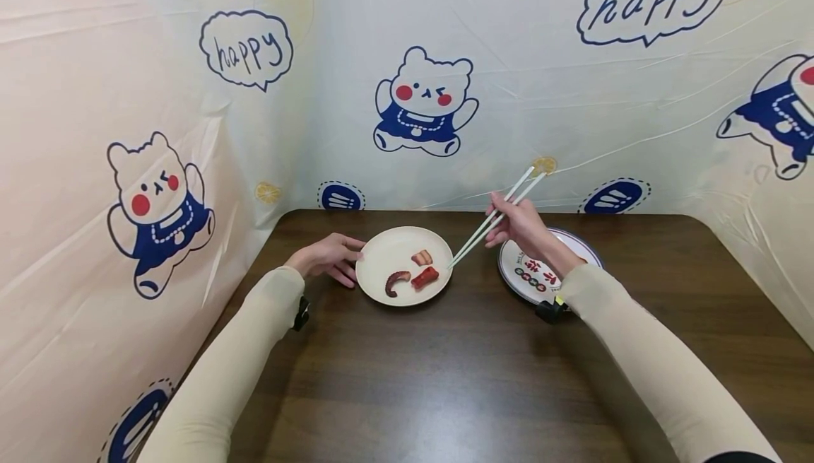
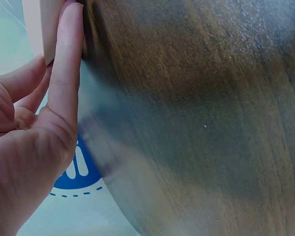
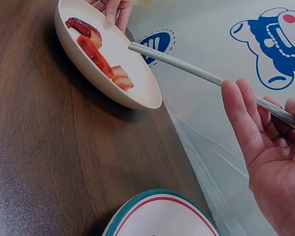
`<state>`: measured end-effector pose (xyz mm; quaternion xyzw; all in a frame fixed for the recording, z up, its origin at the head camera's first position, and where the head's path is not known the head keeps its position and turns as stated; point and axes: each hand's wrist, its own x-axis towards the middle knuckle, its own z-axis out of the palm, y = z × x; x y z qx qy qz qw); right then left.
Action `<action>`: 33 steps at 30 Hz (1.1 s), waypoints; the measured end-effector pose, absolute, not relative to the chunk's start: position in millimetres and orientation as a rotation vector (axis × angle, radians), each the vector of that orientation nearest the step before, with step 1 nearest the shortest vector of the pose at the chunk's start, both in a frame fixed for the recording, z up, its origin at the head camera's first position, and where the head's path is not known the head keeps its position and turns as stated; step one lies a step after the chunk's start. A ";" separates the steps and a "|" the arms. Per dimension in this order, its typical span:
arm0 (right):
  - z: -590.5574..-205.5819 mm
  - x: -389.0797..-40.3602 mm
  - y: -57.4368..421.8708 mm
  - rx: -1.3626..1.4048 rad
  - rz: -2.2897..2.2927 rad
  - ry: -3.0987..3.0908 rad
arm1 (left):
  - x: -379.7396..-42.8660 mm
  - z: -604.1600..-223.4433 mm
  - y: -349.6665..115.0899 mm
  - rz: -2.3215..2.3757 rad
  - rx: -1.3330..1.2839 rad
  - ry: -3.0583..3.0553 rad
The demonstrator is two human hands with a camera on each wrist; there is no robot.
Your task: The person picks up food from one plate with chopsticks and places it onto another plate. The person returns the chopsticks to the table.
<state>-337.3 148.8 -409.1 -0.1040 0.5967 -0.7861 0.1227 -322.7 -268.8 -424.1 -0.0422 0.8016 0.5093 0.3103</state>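
My left hand [image 1: 331, 256] pinches the left rim of a cream plate [image 1: 381, 254], thumb on the upper edge and fingers at the outside. Three food pieces lie on that plate: a dark curled octopus tentacle [image 1: 396, 279], a glossy red piece [image 1: 425, 277] and a small pale-and-pink streaked slice [image 1: 422, 257]. In my right hand [image 1: 518, 226] is a pair of pale green chopsticks [image 1: 468, 245], slanting down to the left. Their tips meet close to the plate's right rim, with no food between them. The right wrist view shows the chopsticks [image 3: 182, 64] lying along the fingers.
A white plate [image 1: 512, 258] with a blue rim and printed characters stands to the right, partly covered by my right forearm. Both plates are on a dark wooden table [image 1: 407, 371]. A printed cloth [image 1: 509, 95] with bear figures hangs behind and at the sides.
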 end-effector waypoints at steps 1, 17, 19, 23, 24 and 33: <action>-408.5 -336.5 149.3 -0.305 -2.293 1.749 | -322.7 -424.0 -268.9 1.345 -0.111 2.117; -402.8 -332.5 161.7 -0.304 -2.260 1.786 | -321.8 -424.8 -270.5 1.353 -0.114 2.112; -401.8 -332.0 164.7 -0.304 -2.255 1.798 | -321.9 -424.7 -270.1 1.354 -0.116 2.111; -400.0 -330.8 170.5 -0.299 -2.260 1.804 | -322.3 -424.7 -269.2 1.359 -0.124 2.106; -399.8 -330.3 171.9 -0.297 -2.260 1.807 | -322.2 -424.8 -269.2 1.358 -0.120 2.106; -402.3 -328.0 187.3 -0.247 -2.297 1.785 | -321.0 -422.8 -268.7 1.362 -0.116 2.107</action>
